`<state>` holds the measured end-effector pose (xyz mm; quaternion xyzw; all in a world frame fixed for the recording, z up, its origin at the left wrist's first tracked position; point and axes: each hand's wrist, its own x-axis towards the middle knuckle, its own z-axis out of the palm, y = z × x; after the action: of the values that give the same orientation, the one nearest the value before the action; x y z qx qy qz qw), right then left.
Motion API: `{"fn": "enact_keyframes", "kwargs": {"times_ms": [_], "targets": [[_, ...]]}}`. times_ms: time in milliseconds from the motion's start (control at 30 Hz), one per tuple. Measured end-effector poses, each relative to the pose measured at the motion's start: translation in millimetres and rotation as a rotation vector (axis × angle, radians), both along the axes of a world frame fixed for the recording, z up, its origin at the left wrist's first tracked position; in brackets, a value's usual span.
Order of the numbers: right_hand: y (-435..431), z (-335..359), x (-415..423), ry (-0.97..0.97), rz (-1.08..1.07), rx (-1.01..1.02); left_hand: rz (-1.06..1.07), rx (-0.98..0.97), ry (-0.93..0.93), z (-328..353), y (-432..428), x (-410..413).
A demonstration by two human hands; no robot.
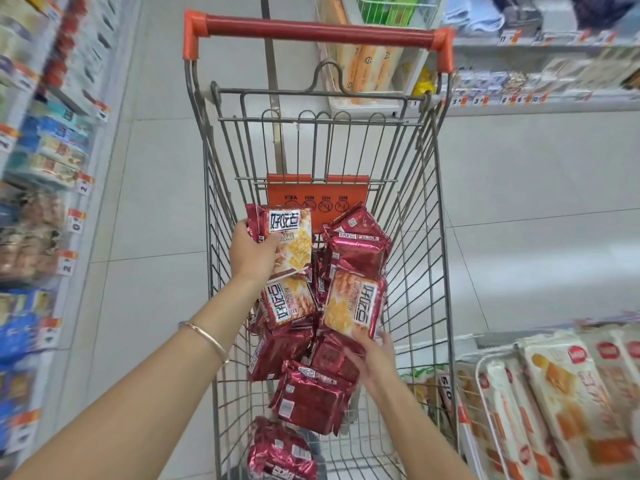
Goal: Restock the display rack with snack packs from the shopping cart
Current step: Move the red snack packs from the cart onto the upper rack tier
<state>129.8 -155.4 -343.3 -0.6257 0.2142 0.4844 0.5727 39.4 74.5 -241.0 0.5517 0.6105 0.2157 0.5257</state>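
- Pale floor tiles [536, 202] are running down a shop aisle, with stocked shelves [45, 168] and price tags lining the person's left side; that side is showing blurred.
- A wire shopping cart [426, 188] is standing in the middle of the aisle, its red handle [318, 31] sitting at the far end and an orange flap [317, 192] hanging inside the basket.
- A pile of red packs [311, 393] is lying loose in the cart, some face up, some face down.
- The left hand [254, 252] is gripping a snack pack [289, 237] by its left side, fingers curled round the edge, and is holding it face up above the pile, near the orange flap.
- A thin bracelet [204, 336] is sitting on the left wrist.
- The right hand [375, 358] is reaching into the cart and grasping the lower edge of a second pack [353, 303], which is standing tilted against the pile on the cart's right side.
- A wire rack [479, 375] holding pale orange-and-white packs is standing just beside the cart at the lower right.
- A far shelf [536, 95] with small boxed goods is running along the right, beyond the handle.
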Motion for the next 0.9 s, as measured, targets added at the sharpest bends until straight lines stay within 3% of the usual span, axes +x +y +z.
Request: {"fn": "enact_keyframes", "kwargs": {"times_ms": [167,333,533,700,900], "targets": [[7,71,47,-0.472,0.200,0.066,-0.037,0.047,0.028,20,1,3],[31,130,87,-0.361,0.125,0.287,-0.115,0.002,0.009,49,-1,5],[68,168,75,-0.339,0.422,0.206,-0.398,-0.352,-0.169,95,-15,8],[62,224,63,-0.461,0.523,0.169,-0.483,-0.395,-0.253,152,-26,-6],[10,323,48,-0.778,0.273,0.139,-0.924,-0.220,-0.248,267,-70,0]]}}
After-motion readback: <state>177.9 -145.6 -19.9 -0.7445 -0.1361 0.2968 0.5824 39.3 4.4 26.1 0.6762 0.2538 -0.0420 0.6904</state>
